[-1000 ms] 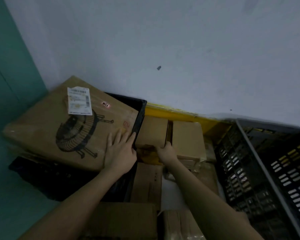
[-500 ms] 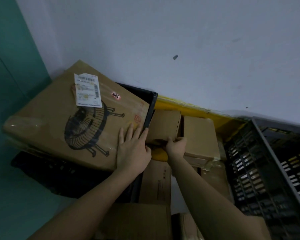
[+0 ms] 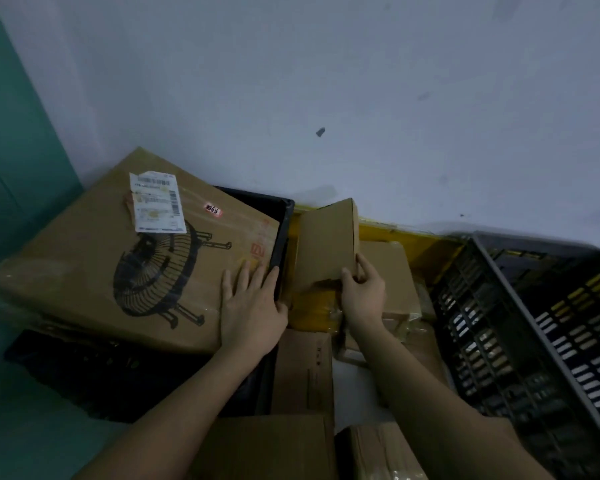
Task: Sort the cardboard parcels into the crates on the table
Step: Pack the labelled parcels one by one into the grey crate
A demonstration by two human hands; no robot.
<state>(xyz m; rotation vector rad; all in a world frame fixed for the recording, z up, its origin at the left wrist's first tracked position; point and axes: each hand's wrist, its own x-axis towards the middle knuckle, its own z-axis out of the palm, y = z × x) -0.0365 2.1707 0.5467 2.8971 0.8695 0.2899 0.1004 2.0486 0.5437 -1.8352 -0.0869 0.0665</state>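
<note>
My left hand (image 3: 252,306) lies flat with spread fingers on the near right corner of a big cardboard box (image 3: 125,258) printed with a fan drawing. That box rests on top of a black crate (image 3: 284,220). My right hand (image 3: 362,292) grips the lower right corner of a small brown parcel (image 3: 324,245), which is tilted up on its near edge. A second small parcel (image 3: 392,275) lies just right of it, partly behind my hand. An empty grey slatted crate (image 3: 534,327) stands at the right.
More cardboard parcels lie near me: a tall flat one (image 3: 303,372) between my arms, a wide one (image 3: 267,448) at the bottom, a taped one (image 3: 381,452) beside it. A yellow surface (image 3: 426,237) runs along the white wall. A green panel (image 3: 11,140) closes the left.
My right hand has lifted the small parcel so it tilts up from lying flat, and its grip has shifted to the right corner. My left hand stays on the big box.
</note>
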